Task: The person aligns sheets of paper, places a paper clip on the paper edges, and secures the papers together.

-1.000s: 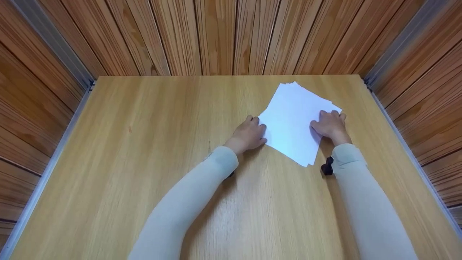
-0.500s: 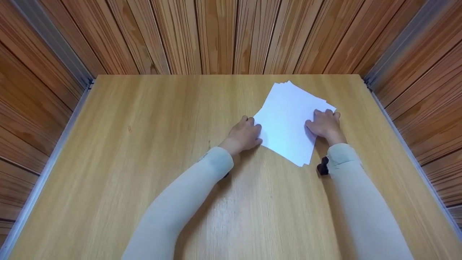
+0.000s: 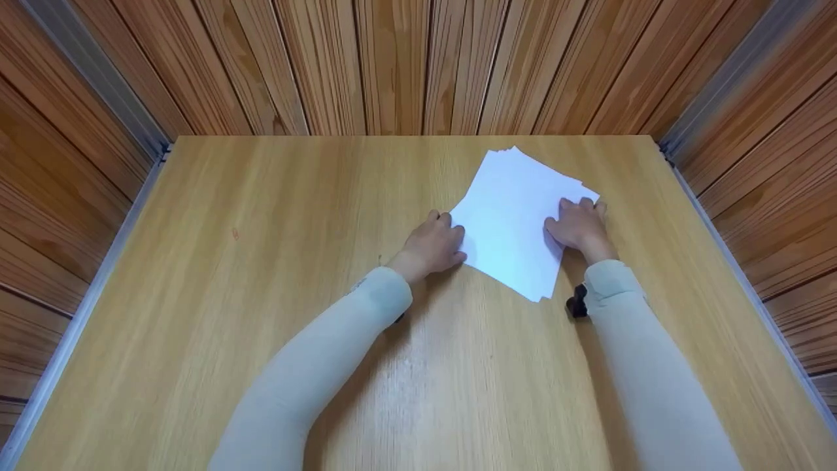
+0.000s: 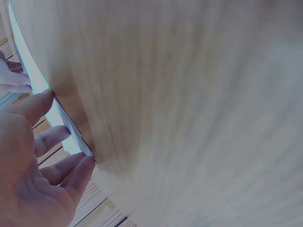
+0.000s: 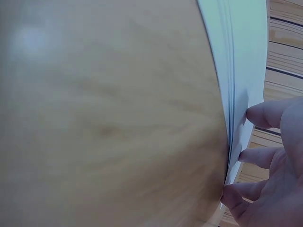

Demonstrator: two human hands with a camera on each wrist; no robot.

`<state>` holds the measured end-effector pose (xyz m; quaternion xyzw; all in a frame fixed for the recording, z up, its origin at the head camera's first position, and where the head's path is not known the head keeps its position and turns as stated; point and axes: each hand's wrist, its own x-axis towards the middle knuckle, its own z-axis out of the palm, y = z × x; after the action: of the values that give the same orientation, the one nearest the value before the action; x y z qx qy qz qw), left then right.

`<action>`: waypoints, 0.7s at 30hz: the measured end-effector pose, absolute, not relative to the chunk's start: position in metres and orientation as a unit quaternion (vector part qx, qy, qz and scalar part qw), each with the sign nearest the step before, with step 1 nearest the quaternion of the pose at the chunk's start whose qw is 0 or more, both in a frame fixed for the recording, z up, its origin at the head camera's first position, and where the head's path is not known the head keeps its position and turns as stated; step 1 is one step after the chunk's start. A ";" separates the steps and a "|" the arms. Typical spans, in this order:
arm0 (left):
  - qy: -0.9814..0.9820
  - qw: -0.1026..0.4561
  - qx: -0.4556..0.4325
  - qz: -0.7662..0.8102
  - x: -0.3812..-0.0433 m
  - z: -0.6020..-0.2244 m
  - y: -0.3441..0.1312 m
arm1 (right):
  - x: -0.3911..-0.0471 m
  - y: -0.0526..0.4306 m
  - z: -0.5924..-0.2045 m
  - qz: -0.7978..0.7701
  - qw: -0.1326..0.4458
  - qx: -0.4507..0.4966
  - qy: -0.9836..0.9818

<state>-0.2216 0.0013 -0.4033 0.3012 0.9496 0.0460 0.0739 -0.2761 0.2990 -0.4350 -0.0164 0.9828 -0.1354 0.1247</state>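
A loose stack of white paper sheets [image 3: 507,222] lies askew at the back right of the table, corners slightly fanned out. At its left corner, the left hand [image 3: 431,242] touches the edge with spread fingertips; in the left wrist view the thumb and fingers of the left hand [image 4: 42,165] meet the paper [image 4: 54,111] along its side. The right hand [image 3: 579,226] rests its fingertips on the right part of the stack. Seen from the right wrist, fingertips of the right hand [image 5: 265,165] press on the top sheet and at the edge of the layered paper [image 5: 246,52].
The wooden table [image 3: 261,327] extends in front and to the left. Plank walls [image 3: 392,65] enclose the back and sides, with metal rails [image 3: 85,301] along the side edges. A small black device [image 3: 577,302] sits at the right wrist.
Both hands and the stack of paper have slid a short way left across the table. The fingers keep about the same places on the paper.
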 end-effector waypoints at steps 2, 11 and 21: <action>0.956 0.073 0.282 0.024 -0.243 -0.438 0.009 | -0.293 0.314 -0.454 -0.139 0.135 -0.020 0.981; 0.958 0.056 0.282 0.014 -0.252 -0.458 -0.002 | -0.299 0.301 -0.462 -0.131 0.113 -0.008 0.985; 0.958 0.069 0.276 0.027 -0.248 -0.455 -0.015 | -0.298 0.286 -0.461 -0.142 0.114 -0.009 0.983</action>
<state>-0.2479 -0.0149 -0.4545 0.2761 0.9583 0.0265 0.0695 -0.2981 0.2857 -0.4612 -0.0091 0.9833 -0.1417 0.1140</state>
